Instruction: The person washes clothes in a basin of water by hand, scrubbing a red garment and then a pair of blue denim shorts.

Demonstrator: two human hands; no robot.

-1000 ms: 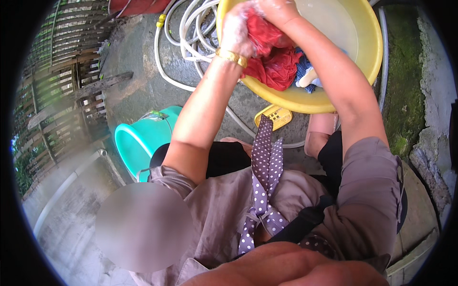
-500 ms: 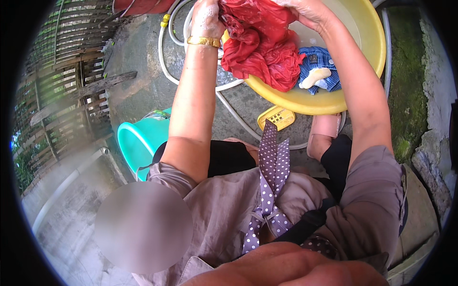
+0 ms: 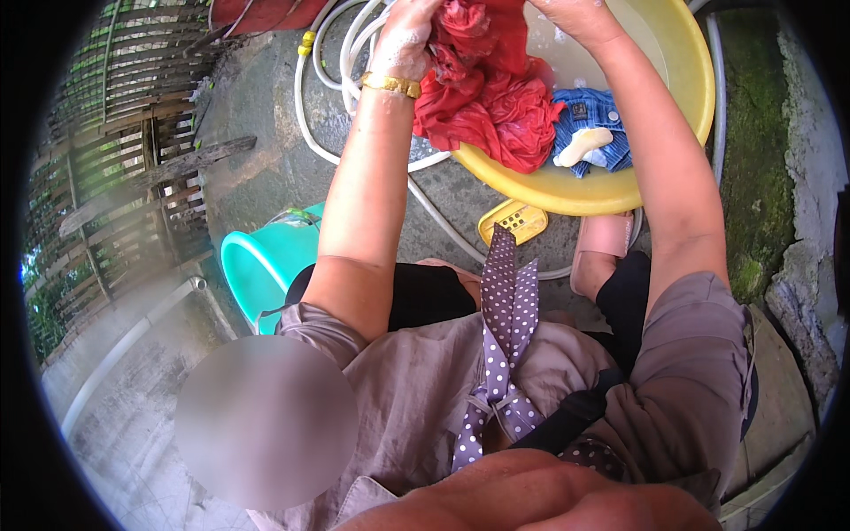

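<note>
A wet red cloth garment (image 3: 496, 106) hangs bunched over the near left rim of a yellow basin (image 3: 531, 192). Soap suds cover my left hand (image 3: 405, 40), which is closed on the garment's upper left part. Across the basin, my right hand (image 3: 580, 19) is at the top edge of the picture, beside the red cloth; its fingers are mostly cut off there, so their grip is hidden. Blue denim clothing (image 3: 611, 115) lies in the basin to the right of the garment, with a pale cream, sole-shaped piece (image 3: 584, 144) on top. Cloudy water stands in the basin.
A yellow slotted soap dish (image 3: 522, 221) lies on the concrete just before the basin. Coils of white hose (image 3: 305, 106) run along the left and under it. A turquoise bucket (image 3: 257, 265) is by my left knee. Slatted wooden fencing (image 3: 124, 159) borders the left, a mossy wall edge (image 3: 753, 159) the right.
My left hand has shifted a little to the right with the upper part of the red garment. My right hand has slid slightly up and right, farther out of the picture.
</note>
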